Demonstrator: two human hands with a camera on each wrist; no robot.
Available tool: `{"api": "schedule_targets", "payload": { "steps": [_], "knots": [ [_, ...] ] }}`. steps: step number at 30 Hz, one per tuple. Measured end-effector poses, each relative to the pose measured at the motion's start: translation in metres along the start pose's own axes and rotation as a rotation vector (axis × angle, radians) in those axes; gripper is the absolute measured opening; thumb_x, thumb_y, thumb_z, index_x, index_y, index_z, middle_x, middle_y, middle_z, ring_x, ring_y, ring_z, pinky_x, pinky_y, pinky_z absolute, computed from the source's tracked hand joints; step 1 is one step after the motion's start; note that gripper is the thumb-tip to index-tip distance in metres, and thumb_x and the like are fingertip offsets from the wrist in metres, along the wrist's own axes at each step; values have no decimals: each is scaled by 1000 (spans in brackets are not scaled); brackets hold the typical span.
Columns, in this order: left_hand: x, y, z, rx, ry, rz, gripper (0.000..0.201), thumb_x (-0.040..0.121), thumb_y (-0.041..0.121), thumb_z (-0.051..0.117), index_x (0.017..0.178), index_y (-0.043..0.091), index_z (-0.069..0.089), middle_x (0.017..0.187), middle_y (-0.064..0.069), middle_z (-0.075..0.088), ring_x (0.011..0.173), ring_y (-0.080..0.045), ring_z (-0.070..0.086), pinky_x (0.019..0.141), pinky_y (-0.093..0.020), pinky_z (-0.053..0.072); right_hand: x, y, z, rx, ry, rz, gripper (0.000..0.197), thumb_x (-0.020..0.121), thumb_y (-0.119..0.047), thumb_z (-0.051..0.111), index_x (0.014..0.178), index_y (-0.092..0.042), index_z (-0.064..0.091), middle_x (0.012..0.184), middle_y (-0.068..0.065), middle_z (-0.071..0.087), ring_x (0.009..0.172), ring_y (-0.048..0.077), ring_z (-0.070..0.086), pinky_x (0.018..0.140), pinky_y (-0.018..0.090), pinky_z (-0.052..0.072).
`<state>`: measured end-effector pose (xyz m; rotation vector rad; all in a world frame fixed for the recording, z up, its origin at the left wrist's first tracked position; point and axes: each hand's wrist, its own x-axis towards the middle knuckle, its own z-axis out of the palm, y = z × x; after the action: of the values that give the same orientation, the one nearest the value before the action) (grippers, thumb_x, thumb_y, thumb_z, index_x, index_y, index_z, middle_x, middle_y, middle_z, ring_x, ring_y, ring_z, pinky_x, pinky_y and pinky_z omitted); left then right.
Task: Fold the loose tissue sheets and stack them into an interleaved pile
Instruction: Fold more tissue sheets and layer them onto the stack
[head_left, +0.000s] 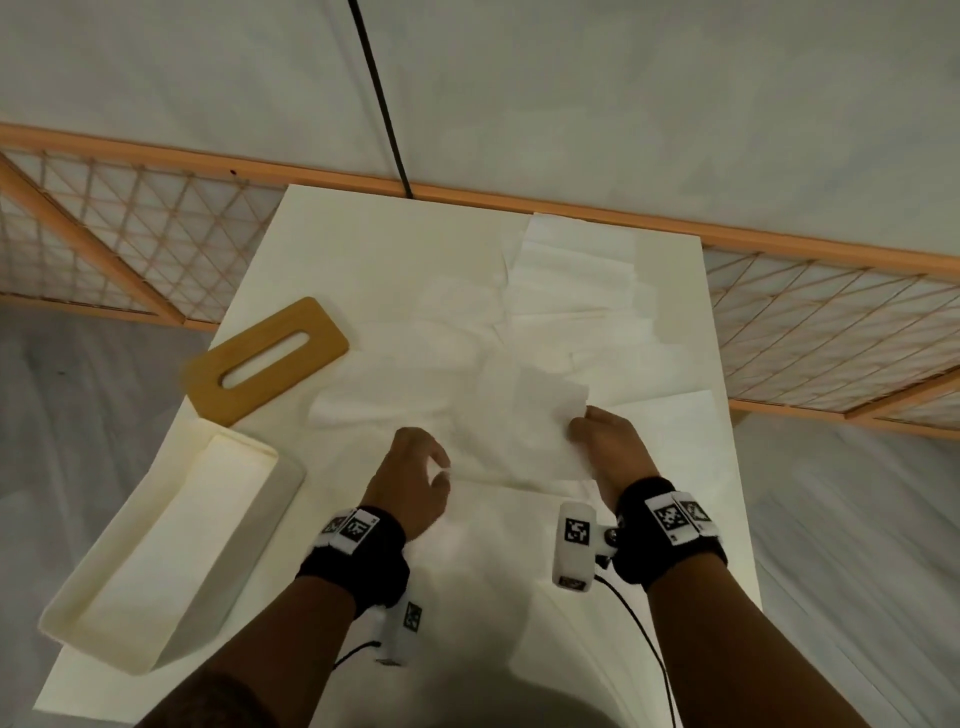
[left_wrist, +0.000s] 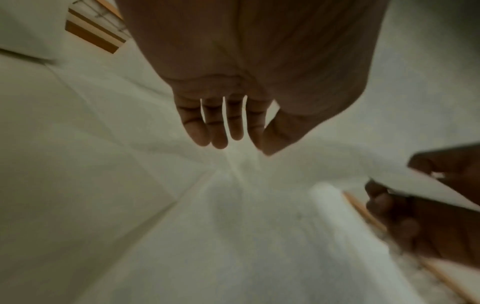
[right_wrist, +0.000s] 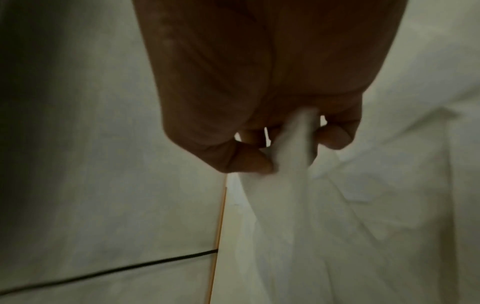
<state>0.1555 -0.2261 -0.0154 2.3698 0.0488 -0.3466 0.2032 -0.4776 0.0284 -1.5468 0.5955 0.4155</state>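
A loose white tissue sheet (head_left: 519, 436) is lifted off the white table (head_left: 363, 244) between my two hands. My left hand (head_left: 442, 470) pinches its near left corner between thumb and forefinger, the other fingers hanging straight. In the left wrist view the left hand (left_wrist: 255, 147) has the tissue (left_wrist: 241, 168) gathered under its fingertips. My right hand (head_left: 579, 423) grips the sheet's right edge. The right wrist view shows the right hand (right_wrist: 291, 156) with thumb and curled fingers round a bunched fold of tissue (right_wrist: 298, 185). More crumpled loose sheets (head_left: 415, 374) lie behind.
A stack of flat tissues (head_left: 576, 270) lies at the table's back right. A wooden slotted lid (head_left: 265, 358) and a white open box (head_left: 67, 618) sit at the left edge. A black cable (head_left: 379, 98) and a wooden lattice rail (head_left: 130, 244) run behind the table.
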Motion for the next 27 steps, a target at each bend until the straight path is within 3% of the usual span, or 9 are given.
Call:
{"api": "schedule_targets", "payload": {
  "steps": [4,8,13,15,19,21,23,25,27],
  "knots": [
    [18,44,-30,-471,93,-60,30,84,31,61,113,24,59,117,4,57,106,-13,56,84,-23,41,-22,-26,-15,34,-114,-76,39,61,-9,47,91,0,70,80,11,68,71,24,61,63,28,50],
    [37,73,-45,-712,-171,-12,75,71,61,68,137,33,49,143,16,50,137,1,39,112,-26,31,-37,-45,-23,85,-262,-59,47,56,-11,44,100,-4,62,90,16,50,81,29,47,65,31,38],
    [39,92,-41,-799,-492,-14,98,63,55,80,148,24,41,143,7,56,127,6,50,111,-24,29,-47,-62,-33,203,-419,25,44,55,-4,41,92,4,64,84,17,61,73,32,58,66,31,49],
    [34,92,-36,-822,-544,-6,90,66,45,84,143,16,48,139,-5,61,126,-9,56,105,-23,38,-47,-64,-38,193,-478,29,50,57,-3,40,98,7,67,87,18,65,74,32,62,66,31,52],
    [19,92,-27,-986,-478,-49,32,81,10,76,113,7,72,119,-13,71,110,-23,67,90,-30,54,-50,-61,-49,199,-512,31,47,77,-4,42,119,10,60,103,23,64,83,34,65,70,34,54],
    [13,94,-25,-1088,-376,-131,28,80,9,77,107,5,74,115,-18,71,103,-30,68,90,-39,58,-56,-57,-52,237,-398,40,32,95,-22,50,105,0,71,91,17,71,72,27,70,59,27,55],
    [11,92,-26,-1157,-250,-192,37,79,10,79,112,1,69,119,-24,68,103,-34,67,94,-46,54,-58,-47,-57,263,-359,74,60,104,-48,41,86,-6,80,78,13,74,61,23,71,49,22,53],
    [7,89,-27,-1170,-158,-214,36,81,11,76,114,1,68,121,-25,67,105,-36,67,97,-49,53,-67,-38,-55,237,-365,127,76,100,-64,33,78,-10,82,78,12,75,63,22,73,51,21,53],
    [5,83,-29,-1140,-103,-211,29,85,11,72,113,1,69,118,-22,69,107,-38,67,98,-52,52,-66,-20,-53,154,-396,128,66,95,-66,45,79,-13,81,76,11,74,62,20,71,57,23,53]
  ]
}}
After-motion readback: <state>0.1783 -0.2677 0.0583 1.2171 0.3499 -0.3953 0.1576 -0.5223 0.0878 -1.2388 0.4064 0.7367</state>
